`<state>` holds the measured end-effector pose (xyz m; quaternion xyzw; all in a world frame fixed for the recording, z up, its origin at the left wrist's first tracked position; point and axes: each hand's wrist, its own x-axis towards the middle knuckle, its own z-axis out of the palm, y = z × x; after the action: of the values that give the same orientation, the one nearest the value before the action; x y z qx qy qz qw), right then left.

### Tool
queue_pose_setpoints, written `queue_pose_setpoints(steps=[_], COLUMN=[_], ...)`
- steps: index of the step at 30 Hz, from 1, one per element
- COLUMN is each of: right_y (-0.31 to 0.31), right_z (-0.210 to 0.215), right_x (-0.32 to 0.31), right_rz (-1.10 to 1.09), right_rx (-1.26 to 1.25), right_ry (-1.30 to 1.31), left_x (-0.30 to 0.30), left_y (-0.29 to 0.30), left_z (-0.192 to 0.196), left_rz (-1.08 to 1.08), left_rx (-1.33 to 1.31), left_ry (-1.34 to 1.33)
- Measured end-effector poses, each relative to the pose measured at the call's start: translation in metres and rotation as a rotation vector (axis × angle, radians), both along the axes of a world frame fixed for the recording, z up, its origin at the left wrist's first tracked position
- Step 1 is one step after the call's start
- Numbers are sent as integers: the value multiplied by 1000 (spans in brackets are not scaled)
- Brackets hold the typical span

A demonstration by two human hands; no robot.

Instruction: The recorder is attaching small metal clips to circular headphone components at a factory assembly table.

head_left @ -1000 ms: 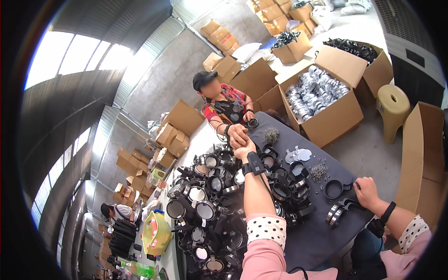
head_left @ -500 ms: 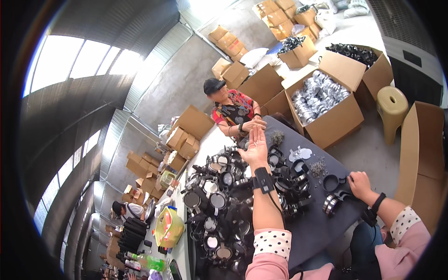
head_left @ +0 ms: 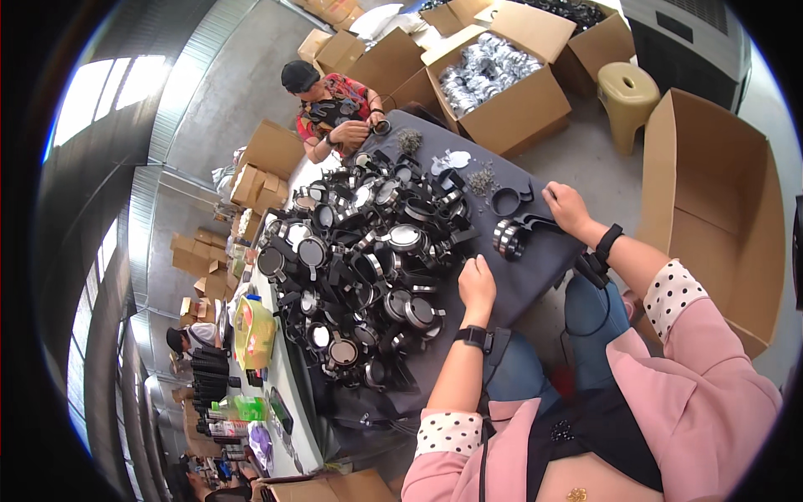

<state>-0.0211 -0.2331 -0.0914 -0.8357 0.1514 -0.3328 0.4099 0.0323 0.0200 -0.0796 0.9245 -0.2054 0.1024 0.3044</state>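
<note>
Head view, near to far: at lower right of the frame, the person's pink, dot-cuffed sleeves lead up to both hands on a dark cloth-covered table [head_left: 535, 276]. Left hand [head_left: 477, 283], wearing a black wristband, rests loosely curled on bare cloth at the pile's edge, gripping nothing visible. Right hand [head_left: 567, 209] lies fingers-down on a black clamp-like part [head_left: 535, 222]; whether it is actually gripped cannot be told. Just left of it sits a short stack of metal rings [head_left: 507, 238], kept within reach. Centre frame, a heap of black housings with round metal-rimmed faces [head_left: 368, 259] covers the table. Beyond, upper centre, a co-worker's hands [head_left: 351, 134] hold a similar piece. Upper right, an open cardboard box [head_left: 502, 84] holds silvery parts beside a tan stool [head_left: 629, 92].
</note>
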Motion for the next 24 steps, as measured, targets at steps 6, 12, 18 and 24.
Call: queue_pose_setpoints(steps=[6, 12, 18, 24], right_y=[13, 17, 17, 16], right_z=[3, 9, 5, 10], right_x=[-54, -61, -43, -46], right_rz=[172, 167, 93, 193], right_rx=[-115, -311, -386, -364], right_ry=[69, 241, 201, 65], left_x=[-16, -21, -29, -41], left_y=[2, 10, 28, 36], left_z=[-15, -14, -7, 17], left_rz=[-83, -83, -204, -245], left_rx=[378, 302, 220, 166], left_ry=[-247, -173, -113, -195])
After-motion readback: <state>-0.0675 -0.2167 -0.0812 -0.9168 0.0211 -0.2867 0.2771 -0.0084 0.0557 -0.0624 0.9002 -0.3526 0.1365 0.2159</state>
